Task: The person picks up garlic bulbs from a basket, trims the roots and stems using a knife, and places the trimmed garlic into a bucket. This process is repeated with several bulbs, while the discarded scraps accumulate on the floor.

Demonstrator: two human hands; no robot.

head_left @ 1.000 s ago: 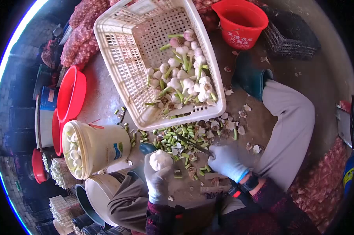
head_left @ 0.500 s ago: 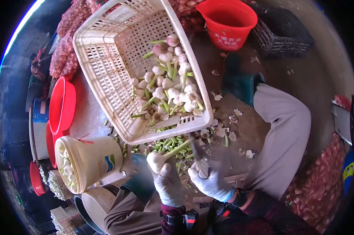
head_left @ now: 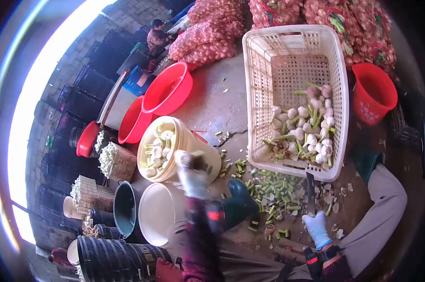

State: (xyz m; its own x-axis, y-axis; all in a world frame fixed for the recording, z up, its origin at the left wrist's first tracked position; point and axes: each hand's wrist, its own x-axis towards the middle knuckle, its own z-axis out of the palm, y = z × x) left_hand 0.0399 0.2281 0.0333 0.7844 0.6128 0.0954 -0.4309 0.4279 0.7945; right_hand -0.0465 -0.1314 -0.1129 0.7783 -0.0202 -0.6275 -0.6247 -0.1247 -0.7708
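Note:
My left hand (head_left: 193, 178), in a pale work glove and blurred by motion, is over the rim of a cream bucket (head_left: 200, 145). At its fingertips is a blurred white garlic bulb (head_left: 181, 158); its stem cannot be made out. Several trimmed garlic bulbs (head_left: 157, 157) lie inside the bucket. Lower right, my gloved right hand (head_left: 317, 229) is closed round a knife (head_left: 310, 190), whose dark blade points up towards the crate's near edge. The white plastic crate (head_left: 254, 113) holds many garlic bulbs with green stems (head_left: 299, 134).
Cut green stems (head_left: 278, 188) and peelings litter the floor between my boots. Red tubs (head_left: 167, 89), a dark basin (head_left: 124, 209) and a white bucket (head_left: 158, 214) stand left. A red bucket (head_left: 373, 94) and mesh sacks (head_left: 212, 33) lie beyond. Another person (head_left: 157, 40) sits far back.
My left hand has moved from beside the knife leftward to the cream bucket with the garlic bulb. My right hand keeps the knife low. The view has swung left.

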